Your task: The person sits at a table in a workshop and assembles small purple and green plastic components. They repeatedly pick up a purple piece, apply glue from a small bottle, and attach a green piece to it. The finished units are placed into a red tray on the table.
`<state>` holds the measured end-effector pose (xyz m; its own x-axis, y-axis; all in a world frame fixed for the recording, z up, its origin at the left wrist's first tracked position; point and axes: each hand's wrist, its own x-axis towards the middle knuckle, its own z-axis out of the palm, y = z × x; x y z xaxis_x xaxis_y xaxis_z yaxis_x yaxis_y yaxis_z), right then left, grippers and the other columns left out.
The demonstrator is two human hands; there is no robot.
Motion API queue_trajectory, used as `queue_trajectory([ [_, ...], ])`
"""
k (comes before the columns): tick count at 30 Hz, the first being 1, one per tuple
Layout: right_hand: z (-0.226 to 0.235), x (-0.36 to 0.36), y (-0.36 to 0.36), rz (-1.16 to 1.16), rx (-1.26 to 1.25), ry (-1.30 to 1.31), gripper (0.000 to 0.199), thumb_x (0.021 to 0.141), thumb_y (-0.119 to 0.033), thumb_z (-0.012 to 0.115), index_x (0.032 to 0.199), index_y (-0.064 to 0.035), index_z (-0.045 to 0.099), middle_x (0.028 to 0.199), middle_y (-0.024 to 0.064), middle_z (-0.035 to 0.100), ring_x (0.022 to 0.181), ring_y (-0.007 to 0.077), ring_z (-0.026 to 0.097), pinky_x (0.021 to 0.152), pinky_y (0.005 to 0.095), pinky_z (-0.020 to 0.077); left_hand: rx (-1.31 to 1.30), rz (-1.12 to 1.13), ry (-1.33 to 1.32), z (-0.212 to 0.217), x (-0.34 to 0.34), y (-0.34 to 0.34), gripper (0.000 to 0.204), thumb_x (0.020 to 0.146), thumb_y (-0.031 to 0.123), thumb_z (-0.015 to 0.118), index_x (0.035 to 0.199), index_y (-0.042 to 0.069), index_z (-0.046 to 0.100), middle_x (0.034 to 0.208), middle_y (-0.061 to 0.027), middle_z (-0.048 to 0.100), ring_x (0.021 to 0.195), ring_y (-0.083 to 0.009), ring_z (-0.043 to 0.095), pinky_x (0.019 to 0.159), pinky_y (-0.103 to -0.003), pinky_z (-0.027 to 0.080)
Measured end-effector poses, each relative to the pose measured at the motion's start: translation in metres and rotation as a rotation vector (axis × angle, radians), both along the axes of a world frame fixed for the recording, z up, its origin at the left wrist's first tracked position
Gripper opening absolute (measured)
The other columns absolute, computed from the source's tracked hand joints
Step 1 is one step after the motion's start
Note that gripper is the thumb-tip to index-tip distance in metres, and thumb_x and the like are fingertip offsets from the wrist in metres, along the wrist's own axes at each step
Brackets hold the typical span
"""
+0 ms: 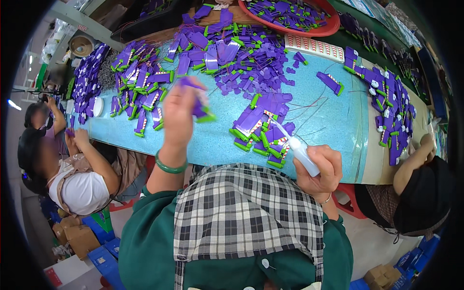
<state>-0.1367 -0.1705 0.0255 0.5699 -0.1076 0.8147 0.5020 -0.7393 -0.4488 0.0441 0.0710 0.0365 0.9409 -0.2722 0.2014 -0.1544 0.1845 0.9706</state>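
"Where was the purple-and-green piece point(199, 107)?"

"In the left hand point(177, 108), up over the blue tabletop point(208, 145), with its green end sticking out to the right of the grip."

"Held firmly?"

"Pinched, yes, though blur hid exactly where it was pressed."

"How did it look?"

"Smeared: purple body, a pale patch, bright green at the lower end."

"And the other hand?"

"The right hand point(324, 166) was curled around a white squeeze bottle point(305, 157), its thin nozzle point(279, 128) aimed up and leftward."

"Anything between the hands?"

"A cluster of similar pieces point(251, 118). The nozzle reached over it; I couldn't tell whether the tip touched."

"Farther out?"

"A broad purple heap point(232, 58) ahead, another heap point(145, 79) to the left, and a loaded red basin point(334, 25) at the far side."
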Motion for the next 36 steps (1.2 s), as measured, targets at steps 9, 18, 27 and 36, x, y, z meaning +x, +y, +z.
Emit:
queue_trajectory([
  [9, 0.000, 0.001, -0.002, 0.017, -0.006, 0.013, 0.045, 0.066, -0.004, 0.082, 0.106, -0.0040, 0.062, 0.089, 0.0099, 0.059, 0.065, 0.0192, 0.062, 0.052, 0.0274, 0.0466, 0.930, -0.222, -0.656, -0.047, -0.051, -0.054, 0.031, 0.076, 0.011, 0.072, 0.100, 0.002, 0.055, 0.093, -0.0126, 0.056, 0.089, -0.0296, 0.054, 0.077, -0.040, 0.043],
  [18, -0.003, 0.004, -0.002, 0.017, 0.004, 0.006, 0.046, 0.063, -0.005, 0.084, 0.104, -0.0058, 0.063, 0.087, 0.0080, 0.061, 0.063, 0.0184, 0.062, 0.049, 0.0264, 0.0444, 0.856, -0.226, -0.407, -0.036, -0.032, -0.019, 0.020, 0.081, 0.014, 0.067, 0.088, -0.003, 0.061, 0.087, -0.0118, 0.054, 0.081, -0.0267, 0.054, 0.072, -0.035, 0.044],
  [27, -0.001, 0.005, 0.001, 0.037, -0.012, 0.040, 0.042, 0.067, -0.004, 0.081, 0.104, -0.0041, 0.062, 0.087, 0.0099, 0.060, 0.065, 0.0192, 0.061, 0.052, 0.0276, 0.0473, 0.995, -0.151, -0.538, -0.054, -0.034, -0.024, 0.042, 0.072, 0.012, 0.076, 0.103, -0.004, 0.052, 0.101, -0.0186, 0.053, 0.091, -0.0363, 0.053, 0.078, -0.041, 0.044],
  [36, 0.003, 0.018, 0.014, 0.121, -0.025, 0.089, 0.041, 0.063, -0.004, 0.083, 0.100, -0.0048, 0.065, 0.084, 0.0083, 0.062, 0.067, 0.0185, 0.062, 0.054, 0.0274, 0.0485, 0.928, -0.075, -0.247, -0.060, -0.047, -0.004, 0.040, 0.073, 0.007, 0.076, 0.104, 0.001, 0.050, 0.102, -0.0136, 0.059, 0.089, -0.0270, 0.059, 0.075, -0.037, 0.048],
])
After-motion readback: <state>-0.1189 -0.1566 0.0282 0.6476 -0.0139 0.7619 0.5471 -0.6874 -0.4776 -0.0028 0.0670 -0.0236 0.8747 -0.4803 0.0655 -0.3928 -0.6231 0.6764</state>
